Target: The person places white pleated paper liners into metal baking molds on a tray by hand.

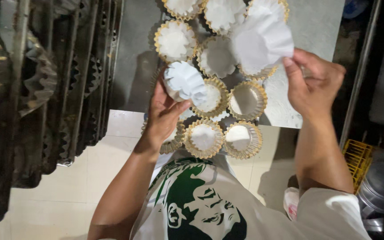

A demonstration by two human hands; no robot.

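White paper liner [263, 42], fluted and spread wide, is pinched at its edge by the right hand [312, 84] above the fluted tins [245, 101] on the grey surface [316, 26]. The left hand [163, 115] grips a stack of liners [184, 82], its opening tilted up-left.

left hand [163, 116]: its palm faces away; its fingertips are hidden behind the stack of white paper liners [184, 82] it grips.
mould under left hand [174, 138]: mostly covered by the wrist, only a fluted edge shows.
right hand [313, 84]: fingers curl inward, so the grip on the single paper liner [263, 41] is seen only at the thumb.
moulds beyond that liner [261, 71]: largely covered by the paper.
top row of moulds [181, 6]: cut off by the upper edge.
dark rack left of the left hand [32, 89]: dim, blurred, contents unclear.
yellow crate [356, 158]: partly hidden by the right forearm's side, dim.
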